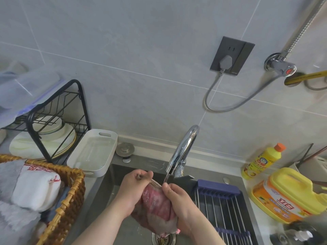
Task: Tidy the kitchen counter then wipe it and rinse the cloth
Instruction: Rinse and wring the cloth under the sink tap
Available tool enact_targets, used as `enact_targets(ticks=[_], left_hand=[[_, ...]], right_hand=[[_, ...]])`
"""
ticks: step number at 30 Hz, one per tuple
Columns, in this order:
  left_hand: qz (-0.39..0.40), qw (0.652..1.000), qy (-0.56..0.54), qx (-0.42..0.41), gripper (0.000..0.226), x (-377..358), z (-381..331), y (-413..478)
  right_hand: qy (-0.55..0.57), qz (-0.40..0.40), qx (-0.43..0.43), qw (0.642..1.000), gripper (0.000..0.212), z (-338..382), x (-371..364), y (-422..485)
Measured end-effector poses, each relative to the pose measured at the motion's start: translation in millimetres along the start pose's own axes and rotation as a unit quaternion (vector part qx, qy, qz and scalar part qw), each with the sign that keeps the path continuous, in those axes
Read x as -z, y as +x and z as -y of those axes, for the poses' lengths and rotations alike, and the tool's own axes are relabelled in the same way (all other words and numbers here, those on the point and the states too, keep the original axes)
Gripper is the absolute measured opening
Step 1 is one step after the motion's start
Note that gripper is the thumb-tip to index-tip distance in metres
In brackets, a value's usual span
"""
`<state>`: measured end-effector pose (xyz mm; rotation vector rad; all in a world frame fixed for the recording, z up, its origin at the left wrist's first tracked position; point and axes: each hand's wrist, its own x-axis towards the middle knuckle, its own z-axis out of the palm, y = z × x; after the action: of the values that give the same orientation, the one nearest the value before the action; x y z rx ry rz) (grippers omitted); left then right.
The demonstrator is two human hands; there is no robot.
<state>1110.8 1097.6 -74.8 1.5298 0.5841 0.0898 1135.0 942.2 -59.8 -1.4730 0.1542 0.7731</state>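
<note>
While the cloth (156, 207) hangs bunched over the sink (109, 188), I have both hands wrapped on it: my left hand (135, 187) pinches the upper edge between thumb and fingers and cups the bundle from the side, and my right hand (177, 198) is clenched around its other flank. The pink and grey fabric sits just under the spout of the chrome faucet (184, 149), where a thin stream lands near my right thumb, and its lower end dangles right above the drain (163, 239).

I judge this to be the rinsing step, late in the task. To do it well, I want the water to run through the cloth, not just over one fold, so I would open the bundle a little and pass fresh sections under the stream, rubbing the two halves against each other between my palms. I would keep the work low in the basin so splashes do not reach the wicker basket (70, 188) of towels on my left or the detergent jug (290, 197) on my right. The hanging tail could catch in the drain, so I would gather it upward. Finally, I would twist hard to wring it out over the basin, clear of the blue drying rack (221, 202).
</note>
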Motion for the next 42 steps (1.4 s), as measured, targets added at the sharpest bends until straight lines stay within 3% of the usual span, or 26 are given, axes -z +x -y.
enact_targets(ticks=[3,7,10,12,15,18,21,25,29,34,38,40,42], left_hand=[[0.013,0.989,-0.130,0.073,0.089,1,8,0],[-0.042,0.938,-0.254,0.232,0.086,-3,41,-13],[0.086,0.850,-0.377,0.358,0.105,-14,50,-31],[0.156,0.824,-0.410,0.359,0.094,-16,44,-37],[0.178,0.850,-0.374,0.327,0.059,-13,33,-31],[0.141,0.904,-0.300,0.272,0.043,-5,28,-20],[0.122,0.931,-0.267,0.217,0.045,1,24,-16],[0.109,0.951,-0.237,0.167,0.047,6,20,-12],[0.094,0.973,-0.171,0.123,0.038,6,13,-14],[0.021,0.998,-0.053,0.037,0.012,4,19,-8],[-0.042,0.997,0.052,-0.031,0.016,3,24,-7],[-0.077,0.994,0.071,-0.039,0.020,2,27,-5],[-0.110,0.990,0.077,-0.034,0.033,2,29,-3]], right_hand=[[0.097,0.038,-0.035,0.994,0.031,5,9,-2],[0.244,0.052,-0.038,0.968,0.023,4,15,-4],[0.352,0.061,-0.054,0.933,0.035,-2,21,-5],[0.372,0.071,-0.056,0.924,0.057,-6,25,-6],[0.351,0.083,-0.052,0.931,0.076,-12,33,-10],[0.275,0.127,-0.063,0.951,0.051,-12,39,-19],[0.180,0.107,-0.056,0.976,0.042,-12,39,-20],[0.069,0.068,-0.048,0.994,0.049,-7,36,-14],[0.030,0.099,-0.038,0.994,0.039,-3,24,-7],[0.019,0.019,0.015,1.000,0.041,-7,9,12],[-0.050,0.006,0.017,0.999,0.029,-2,-5,24],[-0.103,-0.024,0.028,0.994,0.013,1,-15,27],[-0.123,-0.042,0.034,0.991,0.032,-1,-18,31]])
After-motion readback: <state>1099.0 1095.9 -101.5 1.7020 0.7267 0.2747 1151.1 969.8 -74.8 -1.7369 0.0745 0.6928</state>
